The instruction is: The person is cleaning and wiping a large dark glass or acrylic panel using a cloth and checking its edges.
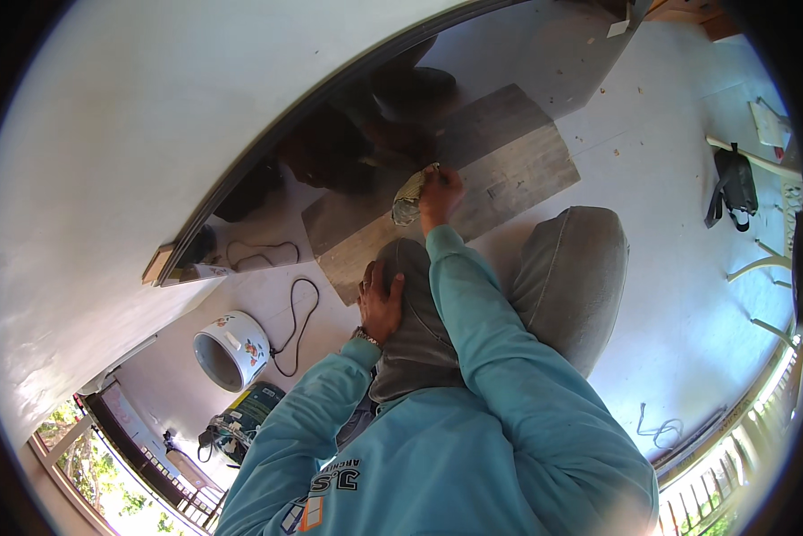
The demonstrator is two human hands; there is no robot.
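Note:
A dark glossy panel [500, 67] stands along the white wall, mirroring my legs and the floor. My right hand [442, 195] is closed on a crumpled, striped light cloth [407, 202] at the panel's lower part. Whether the cloth presses on the panel or hangs just in front of it, I cannot tell. Below it on the floor lies a grey wood-look board [531, 170], partly hidden by my knees. My left hand [381, 305] rests on my left knee with its fingers stretched out, holding nothing.
A white flowered pot [256, 344] lies tipped to the left, near a dark cord [315, 308] and a dark green container [256, 406]. At the right are a black bag [735, 183] and cream chair legs [759, 265]. A wooden block [157, 265] stands at the panel's left end.

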